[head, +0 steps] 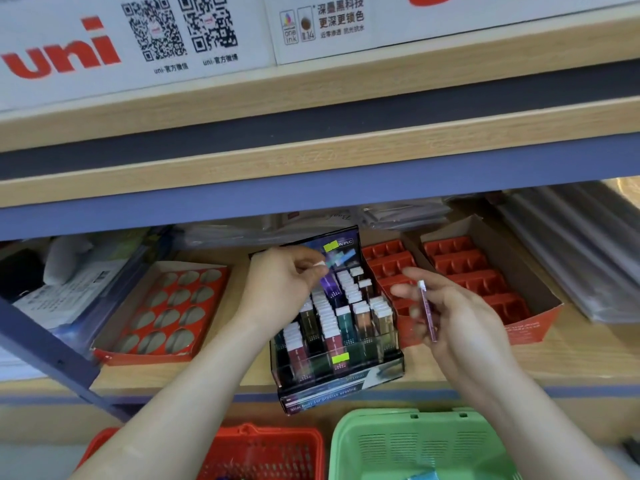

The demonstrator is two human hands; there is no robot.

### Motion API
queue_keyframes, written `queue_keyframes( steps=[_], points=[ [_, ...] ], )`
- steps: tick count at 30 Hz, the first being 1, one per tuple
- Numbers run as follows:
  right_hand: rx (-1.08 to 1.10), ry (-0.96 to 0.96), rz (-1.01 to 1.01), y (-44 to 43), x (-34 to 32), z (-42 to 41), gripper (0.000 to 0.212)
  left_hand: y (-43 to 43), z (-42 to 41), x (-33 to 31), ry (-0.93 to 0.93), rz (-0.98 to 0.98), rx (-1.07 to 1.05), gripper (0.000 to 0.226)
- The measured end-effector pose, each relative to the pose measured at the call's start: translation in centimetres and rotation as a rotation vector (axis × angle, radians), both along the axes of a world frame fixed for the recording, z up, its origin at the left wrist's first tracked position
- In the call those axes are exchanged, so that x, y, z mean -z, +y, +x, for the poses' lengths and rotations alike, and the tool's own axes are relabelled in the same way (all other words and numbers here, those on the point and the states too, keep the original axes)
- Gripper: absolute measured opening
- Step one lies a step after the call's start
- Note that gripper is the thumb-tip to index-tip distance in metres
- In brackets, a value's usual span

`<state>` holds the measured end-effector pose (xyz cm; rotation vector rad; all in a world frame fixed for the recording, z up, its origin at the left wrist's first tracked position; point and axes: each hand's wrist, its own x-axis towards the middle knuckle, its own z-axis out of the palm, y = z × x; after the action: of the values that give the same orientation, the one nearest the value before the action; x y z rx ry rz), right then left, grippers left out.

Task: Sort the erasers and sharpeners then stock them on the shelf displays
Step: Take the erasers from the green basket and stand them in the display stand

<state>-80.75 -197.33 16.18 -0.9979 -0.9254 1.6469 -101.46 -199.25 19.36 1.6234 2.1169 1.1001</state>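
Between our hands, the black tiered cardboard display box (346, 389) looks mostly full. Our left hand (282, 284) pinches a purple slim eraser (327, 283) above it, our right hand (460, 320) grips a pink stick eraser (428, 311); red slotted trays (485, 271) beyond look unfilled.

A stationery shop: branded shelf signs (62, 53) above eraser display boxes (332, 327) and shopping baskets (422, 445).
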Motion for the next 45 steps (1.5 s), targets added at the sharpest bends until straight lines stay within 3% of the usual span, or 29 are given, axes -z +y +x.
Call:
queue_keyframes(
  steps=[14, 18, 24, 33, 39, 45],
  points=[
    [-0.062, 0.011, 0.056, -0.6, 0.8, 0.6, 0.025, 2.1, 1.2, 1.3, 0.295, -0.233, 0.129, 0.012],
    [-0.048, 0.011, 0.017, -0.9, 0.9, 0.4, 0.020, 1.6, 0.8, 0.9, 0.242, -0.173, 0.108, 0.010],
    [-0.097, 0.002, 0.028, -1.1, 0.9, 0.0, 0.013, -0.8, -2.0, -0.1, 0.166, 0.109, -0.026, 0.008],
    [-0.118, -0.161, 0.194, -1.9, 1.0, -1.6, 0.013, -3.1, -5.1, 1.2, 0.070, 0.134, -0.115, 0.012],
    [-0.125, -0.127, 0.172, -2.0, 0.5, -2.0, 0.015, -3.0, -5.2, 1.9, 0.157, 0.095, -0.078, 0.013],
    [-0.152, -0.221, 0.219, -2.5, 0.2, -2.2, 0.015, -2.7, -5.0, 2.3, 0.314, 0.089, 0.000, 0.016]
  ],
)
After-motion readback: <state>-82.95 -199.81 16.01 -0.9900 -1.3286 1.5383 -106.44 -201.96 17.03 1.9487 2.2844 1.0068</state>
